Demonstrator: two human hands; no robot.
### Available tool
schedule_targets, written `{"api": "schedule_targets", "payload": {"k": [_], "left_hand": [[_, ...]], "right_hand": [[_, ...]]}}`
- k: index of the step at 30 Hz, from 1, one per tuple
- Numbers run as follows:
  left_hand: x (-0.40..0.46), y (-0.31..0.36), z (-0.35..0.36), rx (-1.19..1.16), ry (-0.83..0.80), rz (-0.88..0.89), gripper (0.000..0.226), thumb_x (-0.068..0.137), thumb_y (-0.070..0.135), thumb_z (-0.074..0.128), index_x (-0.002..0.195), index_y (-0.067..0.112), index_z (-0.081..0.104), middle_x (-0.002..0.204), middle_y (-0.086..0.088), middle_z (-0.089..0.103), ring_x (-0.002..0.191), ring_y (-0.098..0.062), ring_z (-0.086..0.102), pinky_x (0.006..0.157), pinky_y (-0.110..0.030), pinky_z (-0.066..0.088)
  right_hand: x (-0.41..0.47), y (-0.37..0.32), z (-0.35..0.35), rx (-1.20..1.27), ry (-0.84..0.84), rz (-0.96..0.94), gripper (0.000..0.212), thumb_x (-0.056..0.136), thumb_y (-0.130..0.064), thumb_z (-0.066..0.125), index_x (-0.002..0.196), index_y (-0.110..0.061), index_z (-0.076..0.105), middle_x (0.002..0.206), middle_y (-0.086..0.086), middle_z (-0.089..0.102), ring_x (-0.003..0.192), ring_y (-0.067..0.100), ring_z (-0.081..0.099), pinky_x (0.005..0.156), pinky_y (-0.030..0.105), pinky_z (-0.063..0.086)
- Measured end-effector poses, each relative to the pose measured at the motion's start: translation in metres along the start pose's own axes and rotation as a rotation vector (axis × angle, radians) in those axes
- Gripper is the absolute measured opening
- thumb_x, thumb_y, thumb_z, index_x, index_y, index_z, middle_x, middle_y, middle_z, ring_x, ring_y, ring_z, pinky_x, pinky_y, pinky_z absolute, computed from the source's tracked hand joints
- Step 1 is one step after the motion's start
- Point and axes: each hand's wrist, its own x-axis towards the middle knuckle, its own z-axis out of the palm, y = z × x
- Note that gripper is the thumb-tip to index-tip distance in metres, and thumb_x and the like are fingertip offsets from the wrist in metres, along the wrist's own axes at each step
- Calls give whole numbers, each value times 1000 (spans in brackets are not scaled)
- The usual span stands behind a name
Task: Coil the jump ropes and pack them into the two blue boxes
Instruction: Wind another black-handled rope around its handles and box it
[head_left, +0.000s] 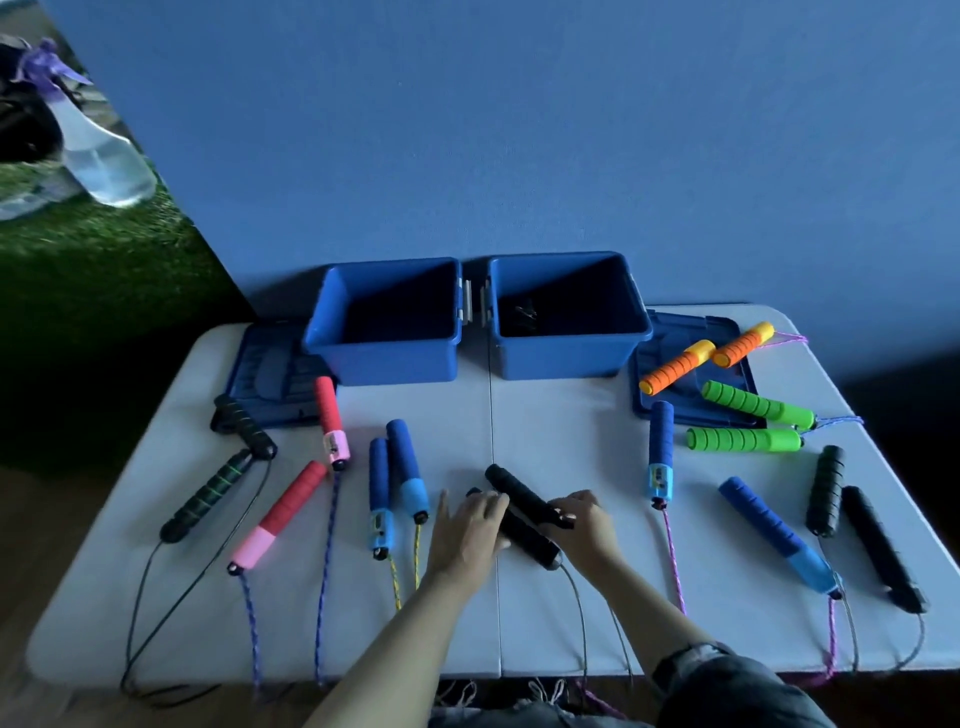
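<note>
1. Left hand (470, 530): at table centre, fingers curled over the lower black handle (535, 543), thumb spread to the left.
2. Right hand (584, 522): fingers wrapped round the near end of the upper black handle (519, 493); the two handles touch, side by side, on a slant.
3. Grey cords (582, 613): run from these handles back over the table's near edge.
4. Left box (384, 358) and right box (566, 353): open, side by side at the table's (561, 426) far edge; something dark lies in the right one, too dim to tell what.
5. Lids: one (265, 379) flat left of the boxes, one (675, 384) flat to the right.
6. Left half: black-green pair (208, 493), red-pink pair (291, 509), blue pair (395, 483).
7. Right half: orange pair (680, 366) on the right lid, green pair (748, 439), two blue handles (661, 449) well apart, black pair (826, 488).
8. Spray bottle (98, 150): off the table, far left, on green turf.
</note>
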Motion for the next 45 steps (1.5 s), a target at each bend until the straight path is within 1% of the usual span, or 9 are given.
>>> {"api": "schedule_targets", "payload": {"k": [5,9,13,19,25,29,35,39,45], "left_hand": [[11,0,2,13,20,101,79,67,40,84,134,19,47,136,0,50,124,-16,53,99,-59,39],[23,0,-1,65,-93,226,64,96,28,52,150,28,20,159,10,14,147,-8,8,114,-60,1],[28,7,-9,86,-98,195,62,93,32,54,147,30,25,154,11,22,144,-10,16,111,-66,-6],[31,9,-13,97,-82,144,68,86,62,48,143,28,31,145,10,33,136,-14,29,108,-69,-6],[32,11,-11,113,-97,102,71,87,68,42,143,26,29,142,5,37,133,-20,32,111,-66,8],[33,9,-8,109,-103,110,76,84,72,42,143,25,30,139,4,37,131,-21,33,110,-65,10],[25,3,3,135,-189,219,72,91,57,47,143,14,26,143,-4,34,133,-25,30,111,-53,18],[16,-8,8,108,-134,138,65,91,54,47,137,12,32,135,-6,40,122,-28,38,94,-41,34],[9,-29,5,-60,-154,180,69,93,47,44,150,24,12,130,-8,41,114,-28,47,88,-38,43]], "right_hand": [[-8,10,1,-204,-65,-9,38,82,-32,63,120,-32,63,99,-3,45,104,20,52,92,29,39],[-21,20,-7,-385,-152,-41,84,59,-51,61,138,-36,40,119,-4,39,110,16,48,95,30,34],[-22,34,-8,-383,-179,-72,101,61,-37,82,144,-20,27,131,3,31,105,22,50,90,29,40],[-17,43,-19,-217,54,57,21,77,-5,64,97,-3,67,86,11,58,86,31,58,64,25,32],[-20,39,-30,13,-51,141,43,81,8,54,105,-26,63,79,9,60,51,14,59,49,16,43],[-29,47,-47,365,-226,387,13,84,0,64,96,3,64,70,17,60,51,19,56,52,28,52],[-17,50,-52,-194,-125,195,20,85,-29,65,66,-27,59,60,-6,52,64,17,54,55,25,45],[-1,17,-44,-565,-83,62,16,88,-43,53,88,-29,61,82,-3,62,87,24,60,64,28,42],[8,9,-41,-410,-138,67,27,85,-51,57,79,-24,55,70,-5,57,69,18,55,58,28,41]]}}
